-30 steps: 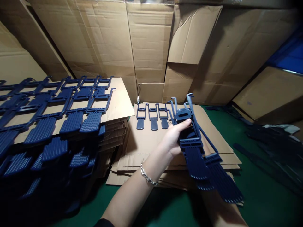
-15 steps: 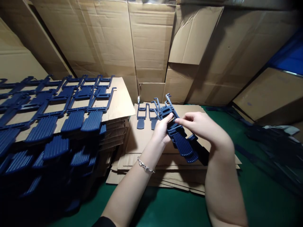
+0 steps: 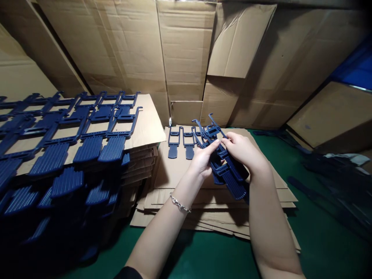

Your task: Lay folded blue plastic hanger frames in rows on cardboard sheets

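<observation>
A bundle (image 3: 234, 182) over the cardboard (image 3: 171, 176)

We have blue frames in a tilted, overlapping bunch. Our left hand (image 3: 202, 159) wraps it, thumb on top; our right hand (image 3: 242, 150) pinches its right edge, fingers narrow. Step, we judge: teasing one frame loose. The next move likely calls for sliding slim arms apart without snagging their bent tips. Tabs ribbed, surfaces plastic-looking. Beyond, a laid row (image 3: 173, 152); leftward, the piled frames (image 3: 112, 150) on board.

Backdrop: I see tall cardboard panels (image 3: 186, 46)
Underneath: green surface (image 3: 116, 252)
Right side: blue patch (image 3: 353, 68) above a cardboard box (image 3: 331, 110)
Light: brighter centrally, dimmer rightward
</observation>
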Demonstrator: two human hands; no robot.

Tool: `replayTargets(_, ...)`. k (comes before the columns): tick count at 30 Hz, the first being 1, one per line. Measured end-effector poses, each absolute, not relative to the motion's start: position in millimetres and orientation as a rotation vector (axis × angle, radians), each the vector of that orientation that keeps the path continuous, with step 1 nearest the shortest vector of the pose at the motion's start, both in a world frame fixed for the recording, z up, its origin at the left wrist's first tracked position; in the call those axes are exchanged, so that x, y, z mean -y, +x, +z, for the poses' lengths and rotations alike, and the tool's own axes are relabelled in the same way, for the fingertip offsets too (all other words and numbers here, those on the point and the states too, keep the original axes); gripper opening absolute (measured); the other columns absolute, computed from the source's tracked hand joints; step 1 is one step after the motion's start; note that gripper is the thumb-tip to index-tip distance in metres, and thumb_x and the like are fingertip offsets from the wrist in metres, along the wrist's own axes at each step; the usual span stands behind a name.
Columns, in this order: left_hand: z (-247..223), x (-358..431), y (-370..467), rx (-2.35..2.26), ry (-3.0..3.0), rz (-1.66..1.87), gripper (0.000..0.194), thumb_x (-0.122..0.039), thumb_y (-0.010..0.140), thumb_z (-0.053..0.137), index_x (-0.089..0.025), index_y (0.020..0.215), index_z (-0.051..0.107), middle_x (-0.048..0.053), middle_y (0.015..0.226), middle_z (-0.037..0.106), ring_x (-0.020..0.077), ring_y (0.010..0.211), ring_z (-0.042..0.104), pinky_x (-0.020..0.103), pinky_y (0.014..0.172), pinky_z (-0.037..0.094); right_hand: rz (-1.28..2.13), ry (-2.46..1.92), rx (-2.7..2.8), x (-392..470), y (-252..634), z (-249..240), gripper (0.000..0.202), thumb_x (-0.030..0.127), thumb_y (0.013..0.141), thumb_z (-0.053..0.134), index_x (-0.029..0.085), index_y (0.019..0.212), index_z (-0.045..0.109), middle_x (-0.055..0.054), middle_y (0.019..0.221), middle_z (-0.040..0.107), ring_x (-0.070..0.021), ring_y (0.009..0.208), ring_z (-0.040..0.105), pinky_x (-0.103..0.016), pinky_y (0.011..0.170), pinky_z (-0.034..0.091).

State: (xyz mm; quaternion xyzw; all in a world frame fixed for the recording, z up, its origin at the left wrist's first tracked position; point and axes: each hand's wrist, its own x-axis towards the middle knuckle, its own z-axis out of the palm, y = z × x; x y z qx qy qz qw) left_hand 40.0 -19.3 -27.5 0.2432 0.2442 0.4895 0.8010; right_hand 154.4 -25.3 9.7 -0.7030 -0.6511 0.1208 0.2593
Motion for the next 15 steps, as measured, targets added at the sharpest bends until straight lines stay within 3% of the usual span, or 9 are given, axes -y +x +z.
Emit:
replayTargets(6,-31.1,20.0,38.3,-0.564,0.659,1.047,0.032,-0.023,0.061,0.072,-0.019,0.085,0.05,-0.001,0.066,0.057,0.0127,0.054,0.056,0.024,0.046,0.048,0.441,-1.823,1.572,15.2,172.4,0.8,0.026,0.025,0.084,0.036,0.018,0.1,0.055,-0.005,0.09,0.059,-0.0155,0.077,0.052,-0.023,0.066,0.037)
replayTargets(10,-32.2,21.6,38.0,-0.579,0.772,1.032,0.034,-0.021,0.059,0.071,-0.02,0.084,0.048,0.001,0.073,0.059,0.0137,0.056,0.056,0.025,0.045,0.048,0.498,-1.871,1.465,13.9,198.7,-3.9,0.027,0.026,0.083,0.037,0.016,0.101,0.054,-0.006,0.084,0.058,-0.0155,0.072,0.052,-0.023,0.064,0.039)
replayTargets(15,-26.8,26.0,36.7,-0.57,0.832,1.009,0.033,-0.021,0.062,0.069,-0.019,0.087,0.047,0.002,0.075,0.056,0.0128,0.056,0.054,0.025,0.045,0.048,0.537,-2.008,1.213,14.4,239.4,-21.3,0.028,0.027,0.083,0.037,0.013,0.101,0.054,-0.006,0.072,0.055,-0.0128,0.053,0.047,-0.023,0.051,0.036)
